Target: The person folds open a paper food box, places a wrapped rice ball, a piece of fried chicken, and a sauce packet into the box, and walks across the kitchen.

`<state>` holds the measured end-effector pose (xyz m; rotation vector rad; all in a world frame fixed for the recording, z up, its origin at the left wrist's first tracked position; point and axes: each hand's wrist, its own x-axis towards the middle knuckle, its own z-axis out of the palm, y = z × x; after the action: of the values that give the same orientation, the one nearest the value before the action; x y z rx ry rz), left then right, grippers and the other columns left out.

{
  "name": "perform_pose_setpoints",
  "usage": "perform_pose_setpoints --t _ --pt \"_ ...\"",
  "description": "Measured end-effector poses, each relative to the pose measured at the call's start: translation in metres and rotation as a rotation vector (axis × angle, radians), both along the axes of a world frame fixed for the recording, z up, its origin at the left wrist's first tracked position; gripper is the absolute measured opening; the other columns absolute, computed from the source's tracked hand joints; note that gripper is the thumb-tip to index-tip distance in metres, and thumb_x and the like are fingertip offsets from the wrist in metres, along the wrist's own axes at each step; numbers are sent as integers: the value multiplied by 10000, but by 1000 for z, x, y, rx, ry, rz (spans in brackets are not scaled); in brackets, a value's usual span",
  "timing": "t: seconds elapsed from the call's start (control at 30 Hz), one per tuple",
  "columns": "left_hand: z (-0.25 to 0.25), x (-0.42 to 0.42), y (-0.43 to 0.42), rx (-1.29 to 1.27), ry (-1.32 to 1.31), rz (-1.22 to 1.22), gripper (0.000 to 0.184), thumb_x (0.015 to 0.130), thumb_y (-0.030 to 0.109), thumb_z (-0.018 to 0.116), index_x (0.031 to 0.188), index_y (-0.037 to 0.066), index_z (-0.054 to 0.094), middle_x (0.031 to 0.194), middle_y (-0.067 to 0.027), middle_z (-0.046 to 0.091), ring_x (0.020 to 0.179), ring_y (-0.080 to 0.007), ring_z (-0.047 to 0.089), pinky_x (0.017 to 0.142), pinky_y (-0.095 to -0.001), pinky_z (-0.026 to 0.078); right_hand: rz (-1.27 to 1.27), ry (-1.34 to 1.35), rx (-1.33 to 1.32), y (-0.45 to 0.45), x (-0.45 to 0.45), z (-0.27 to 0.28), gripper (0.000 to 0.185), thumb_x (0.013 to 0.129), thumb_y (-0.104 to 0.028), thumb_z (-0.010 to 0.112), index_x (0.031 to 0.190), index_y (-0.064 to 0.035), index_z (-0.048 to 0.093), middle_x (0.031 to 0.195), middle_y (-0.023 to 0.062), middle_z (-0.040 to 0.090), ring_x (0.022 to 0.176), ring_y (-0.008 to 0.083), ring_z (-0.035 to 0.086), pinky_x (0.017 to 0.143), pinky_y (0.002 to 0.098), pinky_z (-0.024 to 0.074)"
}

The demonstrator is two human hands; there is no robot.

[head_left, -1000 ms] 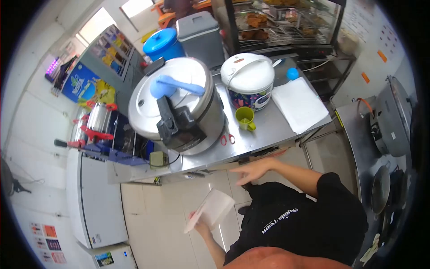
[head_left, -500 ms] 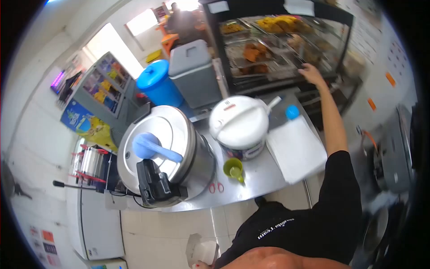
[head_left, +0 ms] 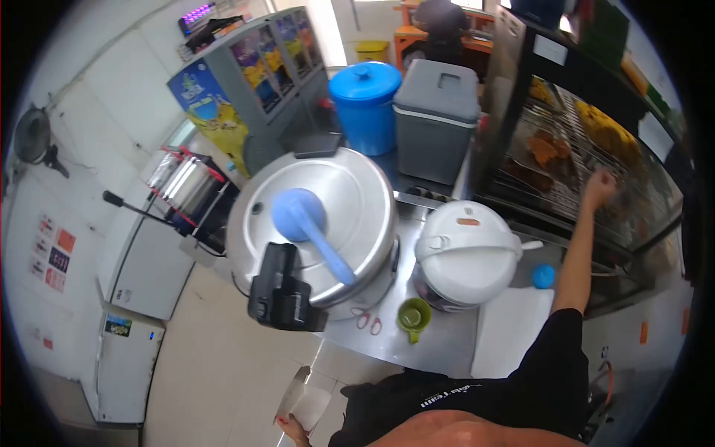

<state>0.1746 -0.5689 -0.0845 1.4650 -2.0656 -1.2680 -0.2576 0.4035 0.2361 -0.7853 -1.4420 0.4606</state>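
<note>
Left hand (head_left: 295, 430): pinching the open box (head_left: 311, 407) by its near edge
Box: extends beyond the left fingers
Right hand (head_left: 602, 183): inside the display case (head_left: 514, 82), near yellow food (head_left: 605, 132); fingers blurred, cannot tell

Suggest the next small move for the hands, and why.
I'd probably raise the open box in the left hand toward the cabinet: the right hand is up by the food, while the box is low and away. The right hand's grip is blurred.
</note>
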Motion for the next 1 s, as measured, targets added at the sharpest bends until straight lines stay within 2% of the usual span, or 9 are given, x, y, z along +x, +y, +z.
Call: perform_pose_setpoints --t 0.07,0.1,0.13,0.2,0.27,0.37,0.47,0.83,1.0 --pt "-21 30 -7 -77 58 73 551 915 51 607 1394 -47 353 1316 -185 534 1171 -273 548 1019 -366 425 -196 203 -167 33 18 -8 359 786 -211 749 955 94 662 921 231 699 786 322 691 787 378 549" --pt "-25 42 -6 -100 -10 105 559 914 66 609 1397 -50 351 1323 -190 529 1180 -278 541 1025 -368 420 -167 452 -305 42 35 -1 352 701 -224 767 803 96 660 751 209 679 719 352 669 747 449 537" --pt "-30 59 -1 -117 -89 132 568 913 81 612 1399 -53 350 1330 -195 523 1189 -284 535 1031 -369 416 -507 415 -282 43 39 -2 407 729 -228 743 954 98 646 900 240 688 846 355 680 785 462 536" --pt "-37 81 7 -121 -216 160 587 912 111 617 1405 -58 347 1344 -204 512 1208 -294 522 1042 -371 407 -305 210 -485 61 68 -7 474 773 -233 710 1109 80 597 1083 263 647 985 350 653 835 482 519" --pt "-42 91 18 -109 -305 171 608 910 141 622 1411 -64 344 1359 -214 501 1226 -305 508 1053 -374 398 253 4 -699 138 77 -31 527 802 -264 701 1186 64 550 1191 263 594 1073 369 612 892 493 487" --pt "-54 90 24 -97 -385 139 642 907 185 630 1420 -72 340 1380 -228 485 1254 -322 489 1069 -378 384 -150 -276 -387 82 58 -13 512 808 -255 692 1164 81 541 1124 248 611 1017 379 619 890 466 483" --pt "-63 87 21 -96 -413 95 679 905 230 637 1428 -80 335 1402 -243 468 1282 -338 469 1086 -382 370 -118 -264 -262 47 51 -14 518 815 -243 684 1171 95 518 1084 245 618 999 383 620 892 449 482" --pt "-102 73 -46 -135 -378 2 774 896 336 662 1445 -101 334 1454 -280 428 1352 -383 418 1130 -393 332 226 -457 -272 -111 -25 -5 621 857 -182 638 1350 67 356 1321 264 443 1208 401 487 1026 480 394" --pt "-109 81 -99 -60 -387 87 727 902 282 649 1445 -84 333 1431 -258 447 1318 -362 443 1110 -389 350 363 -316 -526 -177 -70 6 675 797 -186 618 1391 10 365 1261 206 480 1043 335 544 882 484 445"
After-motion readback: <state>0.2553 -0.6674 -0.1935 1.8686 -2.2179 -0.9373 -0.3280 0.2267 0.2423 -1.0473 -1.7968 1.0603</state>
